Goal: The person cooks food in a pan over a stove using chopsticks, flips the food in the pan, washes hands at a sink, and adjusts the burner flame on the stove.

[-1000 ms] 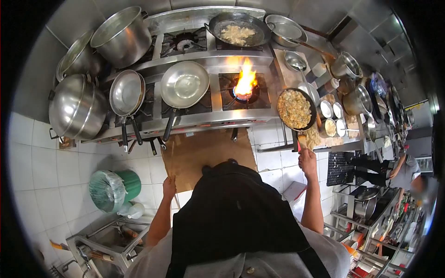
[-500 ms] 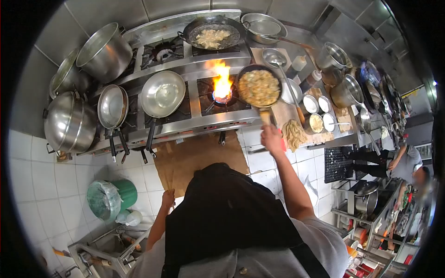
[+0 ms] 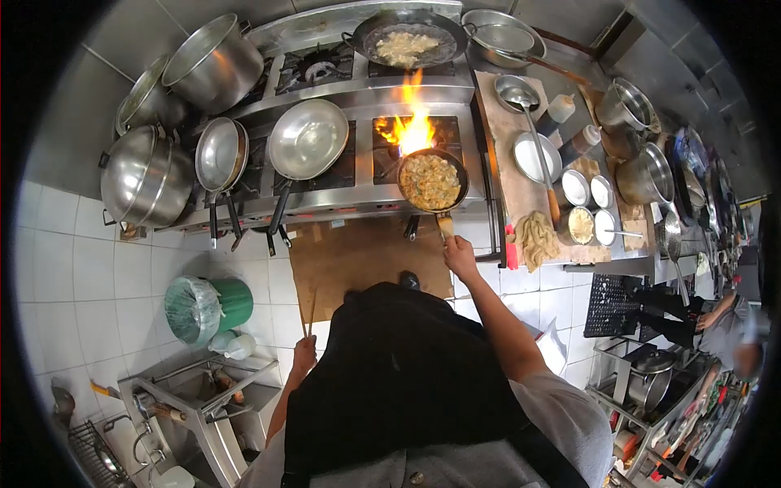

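My right hand (image 3: 460, 255) is closed round the light-coloured handle of a dark frying pan (image 3: 464, 185). Browned, lumpy food (image 3: 429, 180) spreads over most of the pan's bottom. The pan is at the front of a lit burner, where a tall orange flame (image 3: 413, 128) rises just behind its far edge. Low at my left side, my left hand (image 3: 303, 356) grips a pair of long thin chopsticks (image 3: 311, 317), their tips pointing away from me.
At the back, a wok (image 3: 446, 50) holds pale food in liquid. Bare steel pans (image 3: 308, 140) and large pots (image 3: 213, 69) occupy the stove's left. A ladle (image 3: 538, 150), bowls, bottles and a cloth (image 3: 534, 241) lie on the right counter. Another person (image 3: 724, 317) stands far right.
The frying pan has moved left and nearer to me, from beside the burner to the flame's front edge. The flame has spread wider. My left hand still holds the chopsticks; the view has shifted.
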`<move>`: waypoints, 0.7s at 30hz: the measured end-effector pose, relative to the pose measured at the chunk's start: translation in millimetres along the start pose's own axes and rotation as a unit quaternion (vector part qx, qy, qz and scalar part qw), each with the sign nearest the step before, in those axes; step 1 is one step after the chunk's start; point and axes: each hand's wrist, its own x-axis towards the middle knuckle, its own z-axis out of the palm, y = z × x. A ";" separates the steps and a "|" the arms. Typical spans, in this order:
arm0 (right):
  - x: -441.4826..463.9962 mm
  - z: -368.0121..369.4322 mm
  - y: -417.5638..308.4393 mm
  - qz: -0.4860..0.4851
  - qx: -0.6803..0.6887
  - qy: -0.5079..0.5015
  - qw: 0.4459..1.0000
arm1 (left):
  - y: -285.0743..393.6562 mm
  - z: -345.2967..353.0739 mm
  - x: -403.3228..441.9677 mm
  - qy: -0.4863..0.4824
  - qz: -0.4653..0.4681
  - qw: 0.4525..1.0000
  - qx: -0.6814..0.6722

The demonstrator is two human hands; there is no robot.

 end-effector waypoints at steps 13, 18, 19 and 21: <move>19.7 39.0 -0.1 0.104 0.086 -0.099 0.986 | -5.8 -46.4 18.2 -0.011 0.024 1.000 -0.012; 19.2 42.9 -20.5 0.084 0.073 -0.082 0.990 | 6.5 -61.2 26.8 -0.046 0.045 0.996 0.069; 12.8 43.5 -31.7 0.073 0.058 -0.073 0.993 | -4.6 -62.0 37.2 -0.049 0.025 0.997 0.049; -2.8 41.6 -55.3 0.092 0.069 -0.078 0.990 | -23.1 -73.7 44.8 -0.065 0.044 0.995 0.056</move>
